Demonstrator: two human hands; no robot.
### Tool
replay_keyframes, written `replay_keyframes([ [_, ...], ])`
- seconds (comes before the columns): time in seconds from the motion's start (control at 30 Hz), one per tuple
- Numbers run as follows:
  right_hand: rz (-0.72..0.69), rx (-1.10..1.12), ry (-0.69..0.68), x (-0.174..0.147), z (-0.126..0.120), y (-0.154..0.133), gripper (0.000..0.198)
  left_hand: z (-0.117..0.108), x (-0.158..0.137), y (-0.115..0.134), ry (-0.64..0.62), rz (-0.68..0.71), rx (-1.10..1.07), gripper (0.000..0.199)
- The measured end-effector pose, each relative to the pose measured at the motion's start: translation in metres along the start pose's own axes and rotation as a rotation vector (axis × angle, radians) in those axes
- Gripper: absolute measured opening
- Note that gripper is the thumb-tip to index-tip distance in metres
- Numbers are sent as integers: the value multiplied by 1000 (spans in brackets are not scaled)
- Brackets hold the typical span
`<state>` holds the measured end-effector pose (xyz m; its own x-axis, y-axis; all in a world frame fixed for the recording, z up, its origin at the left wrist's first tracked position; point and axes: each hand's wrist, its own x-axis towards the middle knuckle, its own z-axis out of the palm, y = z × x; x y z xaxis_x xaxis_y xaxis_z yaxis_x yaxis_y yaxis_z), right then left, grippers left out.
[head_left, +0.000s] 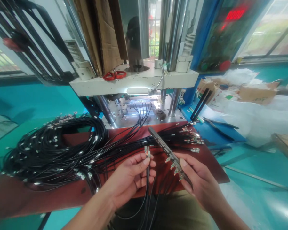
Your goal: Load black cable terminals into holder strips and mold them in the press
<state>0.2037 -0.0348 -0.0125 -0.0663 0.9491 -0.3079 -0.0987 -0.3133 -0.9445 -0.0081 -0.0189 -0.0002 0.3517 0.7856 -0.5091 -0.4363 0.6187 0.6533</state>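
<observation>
My left hand [136, 172] pinches black cables [147, 188] just below their small metal connectors [147, 151], which point upward. The cables hang down toward my lap. In my right hand [196, 175] is a long dark metal bar [164, 145], tilted with its far end up and to the left. Several small connectors [174, 166] sit along the near part of the bar, on the side facing my left hand. The cables in my left hand and the bar are apart. My right fingertips behind the bar are partly hidden.
A large coil of black cables [50, 147] lies on the dark red board [69, 201]; more cable ends [189, 137] fan out at right. Behind stands a press [134, 80] with cables in its lit die [140, 107]. Red-handled scissors [114, 75] rest on its plate; tweezers [218, 124] lie right.
</observation>
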Motion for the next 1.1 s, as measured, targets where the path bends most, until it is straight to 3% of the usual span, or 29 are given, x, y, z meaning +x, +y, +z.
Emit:
replay_keyframes([
  [0.13, -15, 8, 15, -1, 2, -1, 43, 4, 4, -2, 48, 21, 6, 20],
  [0.3, -40, 9, 10, -1, 4, 0, 43, 18, 15, -9, 77, 159, 198, 19],
  [0.47, -48, 7, -17, -1, 6, -2, 46, 28, 23, -10, 116, 208, 321, 17],
  [0.8, -12, -44, -85, 0, 2, -1, 49, 28, 24, -8, 131, 164, 342, 17],
  [1.0, -58, -50, -21, 0, 6, 3, 48, 27, 26, -5, 113, 170, 349, 15],
  [1.1, -75, -101, -55, -1, 6, 5, 47, 25, 28, -4, 106, 162, 338, 13],
])
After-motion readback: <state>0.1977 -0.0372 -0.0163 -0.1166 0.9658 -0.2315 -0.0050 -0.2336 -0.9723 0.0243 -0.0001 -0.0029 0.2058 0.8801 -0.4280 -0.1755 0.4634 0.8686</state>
